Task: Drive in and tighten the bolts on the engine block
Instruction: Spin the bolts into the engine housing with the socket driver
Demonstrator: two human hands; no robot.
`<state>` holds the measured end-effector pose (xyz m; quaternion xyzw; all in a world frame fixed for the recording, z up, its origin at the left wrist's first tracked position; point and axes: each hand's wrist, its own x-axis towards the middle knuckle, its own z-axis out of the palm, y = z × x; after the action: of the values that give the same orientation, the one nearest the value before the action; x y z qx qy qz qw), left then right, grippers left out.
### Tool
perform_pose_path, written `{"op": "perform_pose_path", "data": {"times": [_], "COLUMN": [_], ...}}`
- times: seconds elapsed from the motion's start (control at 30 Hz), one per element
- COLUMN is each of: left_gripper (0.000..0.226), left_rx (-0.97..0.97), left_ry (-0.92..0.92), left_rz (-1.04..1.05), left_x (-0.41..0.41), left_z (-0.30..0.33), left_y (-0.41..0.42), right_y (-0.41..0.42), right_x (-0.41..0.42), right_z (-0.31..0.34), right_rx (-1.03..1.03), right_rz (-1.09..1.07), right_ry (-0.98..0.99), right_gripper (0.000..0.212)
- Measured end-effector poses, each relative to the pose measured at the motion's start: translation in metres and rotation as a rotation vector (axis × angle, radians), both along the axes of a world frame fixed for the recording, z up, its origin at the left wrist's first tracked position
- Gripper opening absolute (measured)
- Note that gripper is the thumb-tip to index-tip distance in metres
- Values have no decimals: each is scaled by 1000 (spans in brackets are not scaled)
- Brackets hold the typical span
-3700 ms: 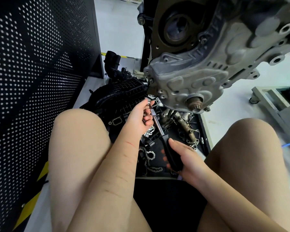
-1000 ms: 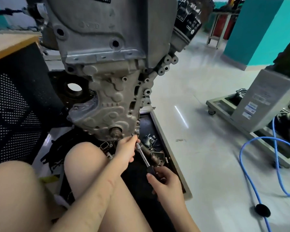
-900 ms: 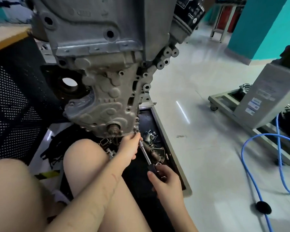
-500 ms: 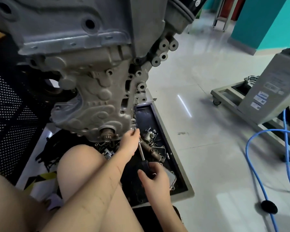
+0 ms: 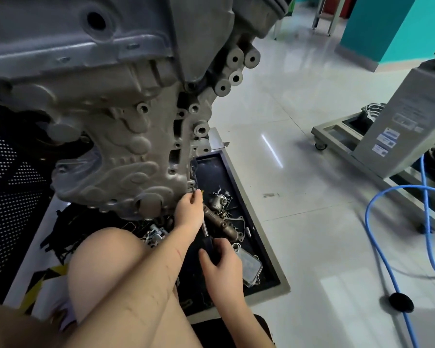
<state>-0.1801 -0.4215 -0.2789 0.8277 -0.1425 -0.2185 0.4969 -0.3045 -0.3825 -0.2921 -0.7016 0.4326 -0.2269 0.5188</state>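
Observation:
The grey cast engine block [image 5: 116, 136] hangs above me and fills the upper left. My left hand [image 5: 190, 209] is at its lower right corner, fingers curled round the head of a ratchet wrench [image 5: 204, 228] where it meets a bolt; the bolt itself is hidden by my fingers. My right hand [image 5: 222, 267] grips the wrench's black handle lower down, over the tray. The chrome shaft shows between the two hands.
A black parts tray [image 5: 266, 247] with several metal parts lies on the floor under the block. A perforated black panel [image 5: 8, 197] stands at the left. A blue hose [image 5: 392, 267] and a wheeled stand [image 5: 342, 144] are on the tiled floor at the right. My bare knee [image 5: 106, 259] is in front.
The view moved closer and tilted down over the last second. Both hands keep their hold on the wrench, now at the block's lower right corner rather than its left side as 3.7 s ago.

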Motion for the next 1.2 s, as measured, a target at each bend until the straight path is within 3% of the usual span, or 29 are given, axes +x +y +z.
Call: {"op": "perform_pose_path", "data": {"times": [0.23, 0.33, 0.6, 0.73, 0.8, 0.93, 1.0, 1.1, 1.2], "left_gripper": [31, 27, 31, 32, 41, 56, 56, 50, 44], "left_rx": [-180, -245, -257, -387, -445, -485, -481, -415, -302], "left_ry": [213, 387, 690, 847, 930, 989, 994, 966, 930], "left_rz": [203, 260, 278, 263, 281, 292, 280, 219, 120], "left_x": [-6, -3, 5, 6, 3, 4, 5, 3, -3], "left_z": [2, 2, 7, 9, 9, 7, 8, 10, 11], "left_y": [-11, -14, -9, -3, 0, 6, 8, 11, 16], "right_y": [-11, -15, -23, -30, -33, -36, -39, -45, -48], "right_x": [0, 1, 7, 12, 12, 12, 12, 10, 8], "right_z": [2, 5, 13, 19, 22, 32, 37, 42, 43], "right_rx": [-77, -98, -127, -95, 68, 627, 925, 1361, 1593], "right_rz": [15, 26, 33, 21, 9, -71, -95, -85, -91], "right_ry": [40, 61, 93, 52, -5, -212, -310, -468, -626], "right_gripper": [18, 24, 20, 10, 5, 6, 11, 36, 40]}}
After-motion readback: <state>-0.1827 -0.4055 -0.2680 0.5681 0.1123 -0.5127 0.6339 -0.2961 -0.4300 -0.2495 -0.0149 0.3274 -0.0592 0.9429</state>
